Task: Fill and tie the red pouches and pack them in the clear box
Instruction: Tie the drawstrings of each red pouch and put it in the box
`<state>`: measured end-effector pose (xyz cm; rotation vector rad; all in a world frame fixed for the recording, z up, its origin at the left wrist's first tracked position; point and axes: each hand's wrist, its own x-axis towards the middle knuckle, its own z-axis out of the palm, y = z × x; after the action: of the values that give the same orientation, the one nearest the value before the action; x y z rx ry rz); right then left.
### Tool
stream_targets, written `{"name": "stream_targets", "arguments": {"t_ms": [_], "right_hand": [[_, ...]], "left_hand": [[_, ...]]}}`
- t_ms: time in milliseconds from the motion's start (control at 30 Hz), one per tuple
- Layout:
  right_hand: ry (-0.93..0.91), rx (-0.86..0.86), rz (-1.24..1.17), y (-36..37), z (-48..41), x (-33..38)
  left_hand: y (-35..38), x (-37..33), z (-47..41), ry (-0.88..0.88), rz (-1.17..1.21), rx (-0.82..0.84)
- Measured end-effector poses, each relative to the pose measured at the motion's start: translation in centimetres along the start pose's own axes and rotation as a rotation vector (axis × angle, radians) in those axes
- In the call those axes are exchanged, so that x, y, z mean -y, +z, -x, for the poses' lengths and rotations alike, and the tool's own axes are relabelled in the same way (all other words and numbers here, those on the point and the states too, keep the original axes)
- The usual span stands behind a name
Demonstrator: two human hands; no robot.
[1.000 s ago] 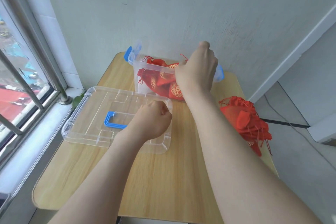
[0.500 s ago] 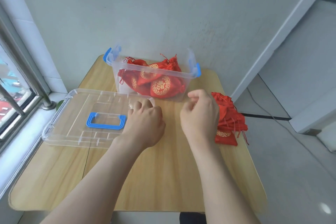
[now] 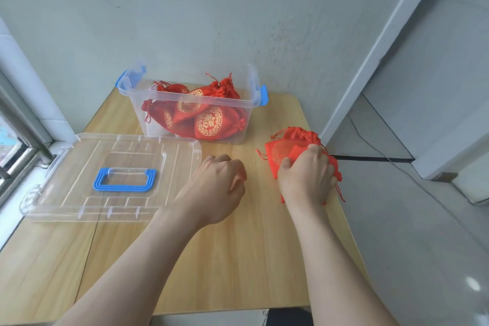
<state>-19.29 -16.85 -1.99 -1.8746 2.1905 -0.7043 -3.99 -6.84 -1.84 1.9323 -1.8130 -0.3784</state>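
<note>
Red pouch pile gripped by right hand — left hand loosely curled, empty.

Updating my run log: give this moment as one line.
right hand: grips loose pouches | left hand: idle | clear box: open, holds tied pouches | lid: off

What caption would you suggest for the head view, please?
Right hand rests on the loose red pouches beside the part-filled clear box; left hand idles by the lid.
</note>
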Motion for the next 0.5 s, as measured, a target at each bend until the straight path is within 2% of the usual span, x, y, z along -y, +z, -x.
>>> {"name": "stream_targets", "arguments": {"t_ms": [167,300,333,433,500], "right_hand": [[-0.067,-0.031,-0.139,-0.1,-0.4,0.3],[-0.235,-0.004,-0.412,-0.2,0.6,1.2],[-0.289,0.009,-0.476,-0.2,0.9,1.4],[-0.464,0.024,-0.561,-0.4,2.2,2.1],[-0.569,0.052,-0.554,-0.5,3.1,2.4]], "left_hand": [[0.8,0.4,-0.2,0.008,0.056,-0.013],[0.3,-0.6,-0.5,-0.140,0.234,-0.053],[0.1,-1.0,-0.7,-0.216,0.357,-0.068],[-1.0,-1.9,-1.1,-0.462,0.930,-0.057],[-1.8,-2.2,-1.2,-0.526,1.193,-0.054]]}}
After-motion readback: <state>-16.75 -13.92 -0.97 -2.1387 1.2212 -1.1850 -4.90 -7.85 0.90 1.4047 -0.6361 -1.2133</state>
